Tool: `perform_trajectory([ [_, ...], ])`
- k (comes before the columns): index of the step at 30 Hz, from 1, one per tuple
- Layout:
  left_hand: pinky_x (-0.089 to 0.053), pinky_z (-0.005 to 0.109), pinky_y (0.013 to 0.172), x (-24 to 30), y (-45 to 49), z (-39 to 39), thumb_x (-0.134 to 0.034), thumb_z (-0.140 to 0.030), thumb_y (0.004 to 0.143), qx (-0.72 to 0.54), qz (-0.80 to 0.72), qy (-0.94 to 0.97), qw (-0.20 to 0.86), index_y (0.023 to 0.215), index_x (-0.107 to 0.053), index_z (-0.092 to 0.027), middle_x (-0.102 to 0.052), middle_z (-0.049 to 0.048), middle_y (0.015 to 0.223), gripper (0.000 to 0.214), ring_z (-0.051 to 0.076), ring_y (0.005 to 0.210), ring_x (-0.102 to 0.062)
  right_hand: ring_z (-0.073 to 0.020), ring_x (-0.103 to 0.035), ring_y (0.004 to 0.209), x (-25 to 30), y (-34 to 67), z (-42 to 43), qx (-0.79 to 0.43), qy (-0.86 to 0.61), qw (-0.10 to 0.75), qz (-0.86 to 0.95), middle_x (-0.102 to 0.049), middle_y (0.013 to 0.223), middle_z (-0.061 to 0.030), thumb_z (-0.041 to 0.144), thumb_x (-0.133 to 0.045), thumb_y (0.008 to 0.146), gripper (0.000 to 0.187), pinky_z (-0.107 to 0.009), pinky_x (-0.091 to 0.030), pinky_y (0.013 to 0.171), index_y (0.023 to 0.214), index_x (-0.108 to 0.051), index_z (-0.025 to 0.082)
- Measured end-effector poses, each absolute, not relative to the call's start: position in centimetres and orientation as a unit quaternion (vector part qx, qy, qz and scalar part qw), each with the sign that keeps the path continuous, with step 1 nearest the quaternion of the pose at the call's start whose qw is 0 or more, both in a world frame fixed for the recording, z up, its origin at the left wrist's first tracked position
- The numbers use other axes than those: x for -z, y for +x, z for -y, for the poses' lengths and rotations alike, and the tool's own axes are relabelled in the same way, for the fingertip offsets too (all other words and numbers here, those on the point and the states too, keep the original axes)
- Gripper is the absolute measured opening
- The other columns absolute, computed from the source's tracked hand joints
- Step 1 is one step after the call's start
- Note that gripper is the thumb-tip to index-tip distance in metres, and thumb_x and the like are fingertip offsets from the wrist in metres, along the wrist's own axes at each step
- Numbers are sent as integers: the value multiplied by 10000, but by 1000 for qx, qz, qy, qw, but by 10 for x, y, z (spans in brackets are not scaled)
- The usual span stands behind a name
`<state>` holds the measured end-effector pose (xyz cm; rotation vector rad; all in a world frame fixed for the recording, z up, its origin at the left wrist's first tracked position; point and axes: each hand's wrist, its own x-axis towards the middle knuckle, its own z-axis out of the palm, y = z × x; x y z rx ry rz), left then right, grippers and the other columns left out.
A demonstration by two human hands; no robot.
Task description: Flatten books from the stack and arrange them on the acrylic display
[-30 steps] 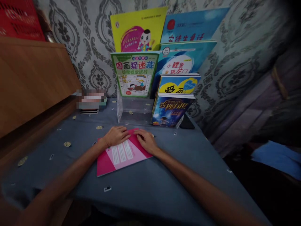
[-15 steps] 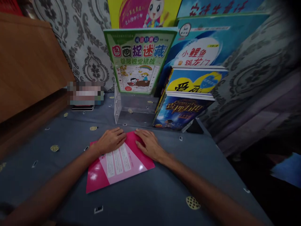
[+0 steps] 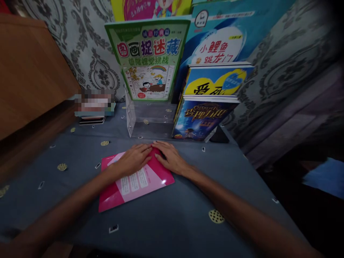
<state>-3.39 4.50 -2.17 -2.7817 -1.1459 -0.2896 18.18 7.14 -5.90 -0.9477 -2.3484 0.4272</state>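
A thin pink book [image 3: 138,184] with white text boxes on its cover lies flat and at a slant on the cloth-covered table. My left hand [image 3: 136,158] rests on its upper part, fingers stretched out across the cover towards the far corner. At the upper right edge lies my right hand [image 3: 171,157], its fingers extended and the thumb spread over the cover. The fingertips of both hands nearly meet at the far corner. Neither hand is wrapped around the book.
Behind the hands stands a clear acrylic rack [image 3: 150,129]. It holds a green picture book [image 3: 150,57], a blue book [image 3: 204,118] and several others. A small stack of books [image 3: 92,120] sits at the left near a wooden panel [image 3: 34,71]. Patterned curtains hang behind.
My left hand has slid right and outward along the book, closer to my right hand. The camera view has shifted slightly, and the book still lies on the table.
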Motion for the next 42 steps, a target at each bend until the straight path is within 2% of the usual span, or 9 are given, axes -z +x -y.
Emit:
perform_trajectory([
  [6, -377, 373, 1128, 32, -32, -47, -318, -375, 1053, 116, 377, -919, 4, 1387, -497, -107, -544, 139, 1439, 464, 213, 1370, -465, -265, -525, 1328, 62, 199, -60, -176, -330, 292, 880, -618, 1370, -141, 254, -474, 965, 384, -545, -421, 1107, 1324, -589, 184],
  [11, -395, 401, 1111, 37, -34, -49, -303, -389, 1053, 130, 372, -919, -3, 1396, -491, -155, -548, 119, 1438, 456, 217, 1358, -478, -263, -532, 1326, 58, 204, -53, -184, -328, 287, 881, -625, 1366, -130, 261, -476, 972, 361, -556, -419, 1108, 1304, -609, 206],
  [16, -412, 421, 1103, 39, -33, -48, -328, -365, 1050, 155, 368, -917, -3, 1365, -519, -130, -563, 131, 1419, 437, 226, 1342, -496, -276, -532, 1322, 55, 201, -54, -184, -325, 282, 884, -633, 1347, -154, 255, -464, 970, 373, -563, -419, 1105, 1299, -613, 163],
  [20, -427, 442, 1083, 37, -34, -47, -357, -354, 1044, 162, 358, -920, -6, 1368, -529, -170, -549, 122, 1438, 410, 231, 1348, -495, -270, -549, 1305, 53, 200, -52, -178, -328, 279, 885, -647, 1336, -126, 230, -470, 960, 370, -565, -431, 1090, 1298, -620, 209],
  [27, -326, 460, 1155, 34, -36, -46, -330, -339, 1055, 134, 325, -935, -40, 1339, -568, -202, -575, 87, 1423, 395, 193, 1371, -475, -263, -581, 1268, 53, 211, -34, -164, -314, 282, 892, -677, 1291, -112, 235, -465, 971, 345, -524, -460, 1079, 1261, -651, 216],
  [31, -342, 460, 1140, 33, -37, -46, -356, -386, 1047, 129, 323, -937, -46, 1347, -560, -202, -554, 101, 1441, 407, 203, 1374, -472, -274, -558, 1293, 53, 219, -21, -159, -311, 267, 898, -659, 1321, -129, 263, -468, 985, 346, -526, -448, 1092, 1271, -645, 180],
  [35, -328, 486, 1151, 29, -34, -43, -372, -431, 1038, 98, 335, -937, -27, 1366, -538, -195, -543, 99, 1453, 437, 224, 1369, -475, -259, -554, 1300, 48, 219, -16, -163, -325, 258, 895, -662, 1318, -108, 278, -452, 996, 348, -524, -452, 1089, 1282, -638, 209],
  [39, -351, 487, 1141, 22, -26, -33, -344, -383, 1049, 81, 336, -938, 2, 1342, -559, -178, -573, 104, 1419, 417, 237, 1333, -512, -261, -550, 1305, 45, 217, -16, -165, -327, 255, 895, -656, 1326, -121, 263, -453, 991, 350, -523, -442, 1098, 1274, -644, 193],
  [42, -420, 450, 1095, 18, -20, -23, -346, -335, 1047, 93, 295, -951, -1, 1271, -607, -163, -638, 114, 1326, 385, 225, 1241, -584, -254, -554, 1300, 46, 219, -17, -173, -323, 260, 894, -649, 1334, -126, 245, -469, 979, 337, -509, -440, 1101, 1253, -657, 188],
])
